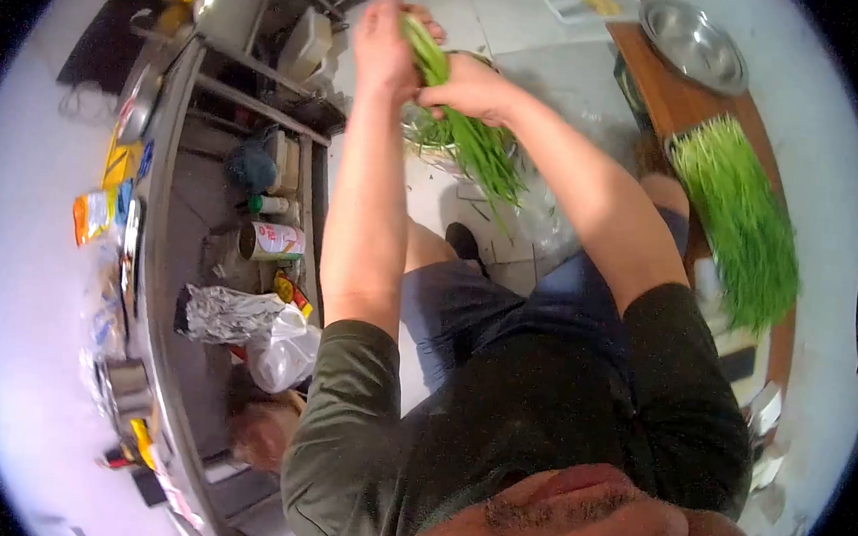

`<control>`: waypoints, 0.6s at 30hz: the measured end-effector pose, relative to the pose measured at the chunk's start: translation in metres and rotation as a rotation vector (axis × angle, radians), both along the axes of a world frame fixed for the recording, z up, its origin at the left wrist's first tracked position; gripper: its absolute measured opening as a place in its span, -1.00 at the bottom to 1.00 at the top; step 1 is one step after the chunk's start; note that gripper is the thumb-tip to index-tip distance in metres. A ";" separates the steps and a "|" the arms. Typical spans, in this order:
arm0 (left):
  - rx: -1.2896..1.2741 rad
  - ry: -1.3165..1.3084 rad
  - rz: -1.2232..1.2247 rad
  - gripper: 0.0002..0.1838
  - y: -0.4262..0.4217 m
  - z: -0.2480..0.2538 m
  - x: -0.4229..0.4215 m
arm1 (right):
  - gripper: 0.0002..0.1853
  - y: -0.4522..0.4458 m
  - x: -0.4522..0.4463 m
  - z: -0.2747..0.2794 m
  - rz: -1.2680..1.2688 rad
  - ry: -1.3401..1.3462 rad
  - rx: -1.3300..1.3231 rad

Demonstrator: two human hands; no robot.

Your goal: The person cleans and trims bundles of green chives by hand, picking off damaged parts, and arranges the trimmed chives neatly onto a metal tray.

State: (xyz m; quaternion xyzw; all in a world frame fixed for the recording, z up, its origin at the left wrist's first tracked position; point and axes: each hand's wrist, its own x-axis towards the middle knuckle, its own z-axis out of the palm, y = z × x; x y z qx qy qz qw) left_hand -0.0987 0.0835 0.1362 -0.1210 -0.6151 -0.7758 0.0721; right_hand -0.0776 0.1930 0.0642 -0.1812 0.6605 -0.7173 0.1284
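Observation:
My right hand [471, 91] is wrapped round a bunch of long green chives [482, 153], whose leaves hang down below it. At the upper, paler stem end, my left hand [383, 51] is closed about the stems, with its fingers partly behind them. Both hands are held out in front of me, close together. Below the bunch, a container of more greens [421, 133] stands on the floor, mostly hidden by the hands and leaves.
To the right, a large pile of chives [741, 228] lies by a wooden board [661, 84] with a metal bowl [693, 45]. On the left is a metal rack [170, 242] holding a can [271, 241] and bags. Clear plastic [561, 193] covers part of the floor.

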 end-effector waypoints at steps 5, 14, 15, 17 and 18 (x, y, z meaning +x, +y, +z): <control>-0.090 -0.150 0.123 -0.71 -0.011 -0.007 -0.009 | -0.69 -0.030 -0.007 -0.015 -0.119 0.005 0.249; -0.358 -0.064 0.488 -0.77 -0.032 0.024 -0.022 | -0.45 -0.003 0.084 -0.049 -0.795 0.608 0.104; -0.376 0.010 0.533 -0.74 -0.027 0.031 -0.016 | -0.52 0.023 0.103 -0.063 -0.787 0.584 0.091; -0.411 0.108 0.463 -0.69 -0.050 0.039 -0.022 | -0.67 0.084 0.140 -0.109 -0.727 0.392 0.089; -0.410 0.144 0.355 -0.68 -0.078 0.043 -0.034 | -0.75 0.113 0.159 -0.139 -0.795 0.175 0.092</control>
